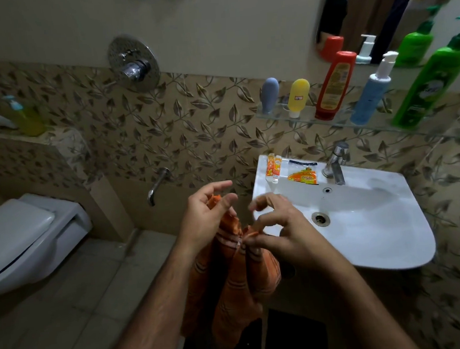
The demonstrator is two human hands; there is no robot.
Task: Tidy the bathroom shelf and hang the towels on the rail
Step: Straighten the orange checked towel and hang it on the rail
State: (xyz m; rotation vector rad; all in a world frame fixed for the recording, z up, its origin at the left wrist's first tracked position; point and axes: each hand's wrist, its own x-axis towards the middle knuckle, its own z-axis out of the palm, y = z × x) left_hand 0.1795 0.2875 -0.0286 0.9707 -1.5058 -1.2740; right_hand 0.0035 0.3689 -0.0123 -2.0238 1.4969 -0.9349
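1. Near the middle of the frame, two bare hands hold an orange towel (238,277) with dark stripes.
2. The left hand (202,220) holds the top of the towel. Its thumb presses the cloth, and its other fingers are loosely bent with the pointer sticking out.
3. The right hand (281,230) pinches a towel edge between thumb and a finger. Its other fingers are curled above and hold nothing.
4. The towel hangs down from both hands in folds, toward the bottom middle of the frame, just left of the sink (377,235).
5. The sink is white and sits at the right middle. A tap (335,164) stands at its back.
6. On the back rim of the sink lie a small orange tube (272,168) and an orange packet (302,176).
7. At the upper right, a glass shelf (276,115) holds bottles in a row: grey (269,94), yellow (298,96), red (335,85), blue (371,93) and green (432,84).
8. A mirror (375,14) is above the shelf.
9. At the left middle sits a white toilet (29,237).
10. A round shower knob (133,62) is on the wall at the upper middle.
11. A yellow soap bottle (27,117) stands on a ledge at the upper left.
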